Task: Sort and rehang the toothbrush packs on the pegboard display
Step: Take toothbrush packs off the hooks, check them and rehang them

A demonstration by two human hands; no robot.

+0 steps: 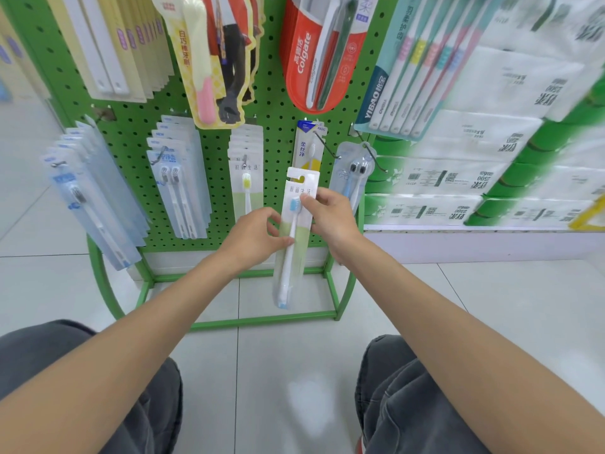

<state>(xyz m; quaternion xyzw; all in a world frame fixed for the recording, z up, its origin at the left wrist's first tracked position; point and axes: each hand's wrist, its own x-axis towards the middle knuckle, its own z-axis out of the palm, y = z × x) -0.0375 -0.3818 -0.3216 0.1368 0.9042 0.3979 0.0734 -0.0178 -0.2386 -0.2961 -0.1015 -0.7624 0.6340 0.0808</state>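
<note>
On my feed both hands meet on one long toothbrush pack with a white card top, pale green lower half and a blue-bristled white brush point(291, 267); it is held nearly upright in front of the lower part of the green perforated metal pegboard point(278, 126), on no hook, its hang slot uppermost; the left hand point(252, 235) pinches the pack's left edge about midway down, thumb on the front; the right hand point(330, 214) clamps the right edge higher up, thumb pressed on the front beside the brush head, fingers curled behind (I cannot see their tips); just left of the held pack hangs a row of matching white-and-green packs with a yellow-bristled brush point(246, 172); directly above it a narrow white-and-blue single-brush pack point(307, 142) sits far back on a long wire hook point(327, 149); to the right hangs a clear blister pack with two dark-headed brushes point(355, 172); further left hang clear bluish twin-brush packs point(178, 178) and a fanned stack of clear single-brush packs point(88, 198); in the upper row I see a red oval Colgate pack point(307, 60) and a teal multi-brush pack point(409, 77); white-and-green wrapped tissue bundles point(491, 126) are stacked to the right of the board; below, grey trousered knees point(409, 388) over pale floor tiles point(278, 371).
</note>
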